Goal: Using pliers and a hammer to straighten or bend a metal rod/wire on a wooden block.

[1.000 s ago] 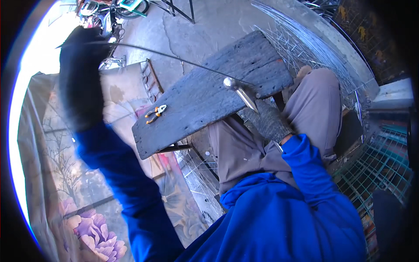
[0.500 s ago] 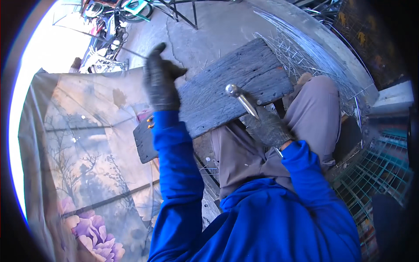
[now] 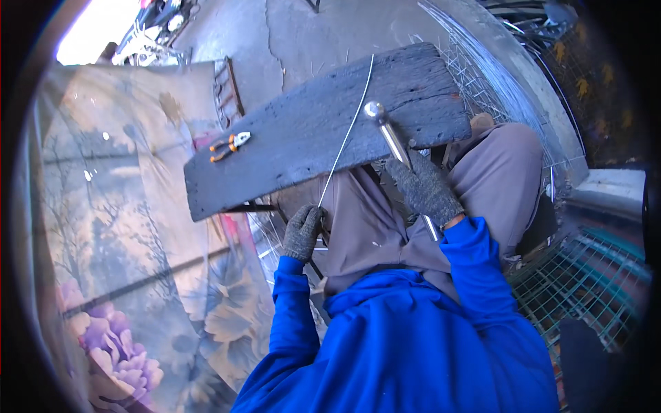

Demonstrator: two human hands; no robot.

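Note:
A dark, weathered wooden plank (image 3: pixel 289 148) stretches across in front of my knees. My left hand (image 3: pixel 303 230), in a grey glove, is closed on the near end of a thin metal wire (image 3: pixel 351 127). From there the slightly bent wire runs up over the plank to its far edge. My gloved right hand (image 3: pixel 423 186) grips a shiny metal bar with a rounded knob (image 3: pixel 394 143), held tilted by the plank's near edge, knob end over the wood. Orange-and-black-handled pliers (image 3: pixel 231 146) lie on the plank's left part.
To the left hangs or lies a flower-printed sheet (image 3: pixel 158 241). Bundles of long thin metal rods (image 3: pixel 496 89) lie on the floor at the far right. Green wire mesh (image 3: pixel 578 289) is beside my right leg. A rusty metal frame (image 3: pixel 227 93) stands behind the plank.
My left hand has come down and toward me from above the plank to its near side, and the wire now crosses the plank. My right hand still holds the knobbed bar.

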